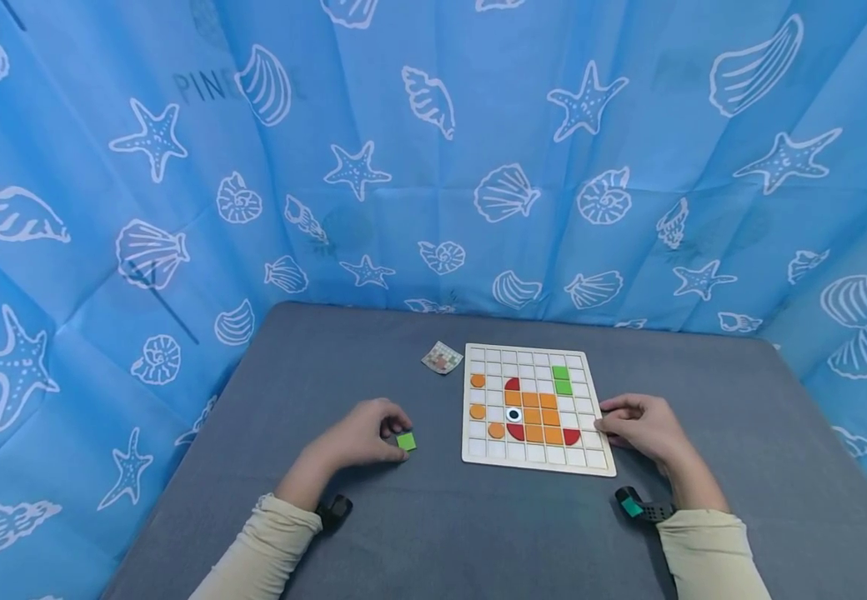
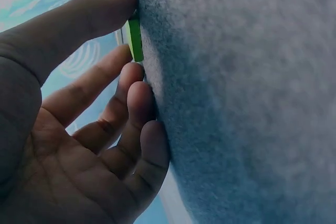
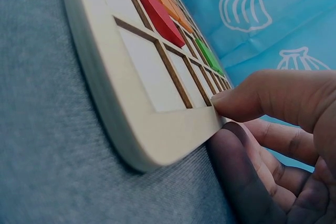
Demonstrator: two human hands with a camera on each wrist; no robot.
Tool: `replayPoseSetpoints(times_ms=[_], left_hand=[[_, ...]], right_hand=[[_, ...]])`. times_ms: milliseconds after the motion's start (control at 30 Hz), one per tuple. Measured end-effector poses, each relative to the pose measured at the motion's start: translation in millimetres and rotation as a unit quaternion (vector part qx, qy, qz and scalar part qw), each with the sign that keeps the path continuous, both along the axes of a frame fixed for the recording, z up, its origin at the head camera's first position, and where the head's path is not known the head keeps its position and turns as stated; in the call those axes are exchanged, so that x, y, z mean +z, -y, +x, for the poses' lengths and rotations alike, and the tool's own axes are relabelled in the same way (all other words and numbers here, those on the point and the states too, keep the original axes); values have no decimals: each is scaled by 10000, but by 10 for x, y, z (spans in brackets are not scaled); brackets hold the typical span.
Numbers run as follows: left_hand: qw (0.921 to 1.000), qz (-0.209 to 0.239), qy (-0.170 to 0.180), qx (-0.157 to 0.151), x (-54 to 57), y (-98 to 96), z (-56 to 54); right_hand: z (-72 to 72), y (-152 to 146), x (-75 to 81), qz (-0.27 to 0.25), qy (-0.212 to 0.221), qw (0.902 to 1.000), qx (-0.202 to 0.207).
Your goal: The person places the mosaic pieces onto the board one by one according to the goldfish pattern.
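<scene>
On the grey table, my left hand (image 1: 364,432) pinches a green square tile (image 1: 406,441) between thumb and index finger. The left wrist view shows that tile (image 2: 135,40) edge-on at the tabletop, the other fingers loosely bent below it. A pale wooden grid board (image 1: 495,450) lies flat to the right of it. My right hand (image 1: 643,427) grips the board's right edge. In the right wrist view the thumb (image 3: 247,98) rests on the board's rim, with a finger against its side. Orange tiles (image 1: 541,417), red rounded pieces (image 1: 572,436), an eye piece (image 1: 513,414) and green tiles (image 1: 562,380) sit on the grid.
A small patterned card (image 1: 443,357) lies just left of the board's far corner. Round orange pieces (image 1: 477,412) are along the board's left side. A blue curtain (image 1: 433,192) with shells and starfish hangs behind the table (image 1: 433,533).
</scene>
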State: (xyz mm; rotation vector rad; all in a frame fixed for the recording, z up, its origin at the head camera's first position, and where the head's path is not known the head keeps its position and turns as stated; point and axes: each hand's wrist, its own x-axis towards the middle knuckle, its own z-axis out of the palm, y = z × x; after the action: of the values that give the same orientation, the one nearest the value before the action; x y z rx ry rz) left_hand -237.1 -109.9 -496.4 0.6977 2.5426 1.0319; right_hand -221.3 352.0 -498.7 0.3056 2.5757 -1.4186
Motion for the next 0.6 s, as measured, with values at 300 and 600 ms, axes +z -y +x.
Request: replayPoseSetpoints(times_ms=[300,600], left_hand=[[9996,-101,-193,-193,41,-69,2],[9989,8,-411,-212,208,-310,-202]], right_hand=[[21,0,0,-68,1,10000,11],[27,16,29,-75,-13,10000,18]])
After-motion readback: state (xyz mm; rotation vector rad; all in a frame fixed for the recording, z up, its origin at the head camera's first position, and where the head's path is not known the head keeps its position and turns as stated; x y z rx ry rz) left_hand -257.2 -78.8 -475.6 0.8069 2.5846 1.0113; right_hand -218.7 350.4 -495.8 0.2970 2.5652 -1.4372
